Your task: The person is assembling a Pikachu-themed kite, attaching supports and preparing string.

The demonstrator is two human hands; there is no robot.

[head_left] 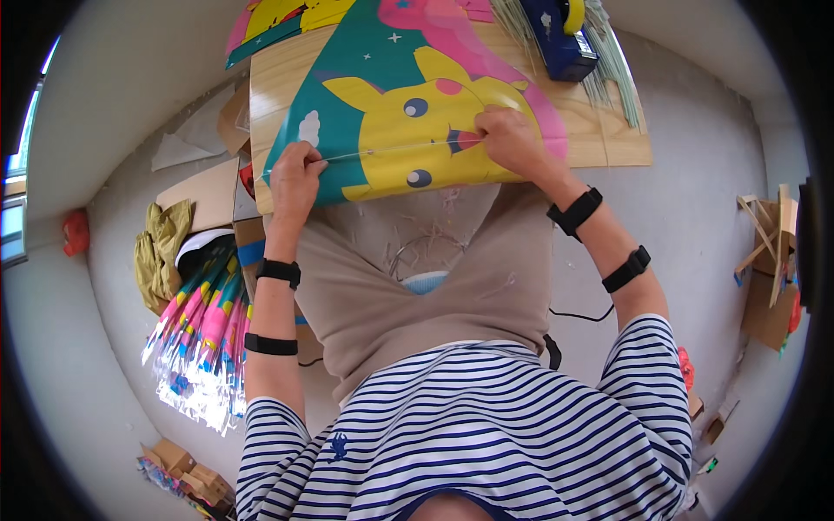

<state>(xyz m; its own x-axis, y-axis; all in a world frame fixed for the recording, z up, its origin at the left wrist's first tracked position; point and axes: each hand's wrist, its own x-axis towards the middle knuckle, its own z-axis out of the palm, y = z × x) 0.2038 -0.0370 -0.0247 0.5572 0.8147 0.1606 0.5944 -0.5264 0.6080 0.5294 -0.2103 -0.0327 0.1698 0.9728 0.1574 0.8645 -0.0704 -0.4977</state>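
A kite-like printed sheet [339,108] in teal, pink and yellow, with a cartoon face, lies over the near side of the wooden table, its front edge over my lap. Across it runs a thin pale rod [391,150], perhaps lying along a fold. My left hand [297,174] pinches the rod at the sheet's left side, thumb against curled fingers. On the right, the fingers of my right hand [512,141] are closed around the rod's other end, beside the printed mouth; the fingertips are partly hidden.
On the wooden table [621,149] stand a blue tape dispenser [569,56] with yellow tape and bundles of thin pale sticks [608,78]. Another printed sheet [291,22] lies at the far left. Rolled colourful kites [204,321] rest at left, below a cardboard box [204,193]. A cable [582,316] crosses the floor.
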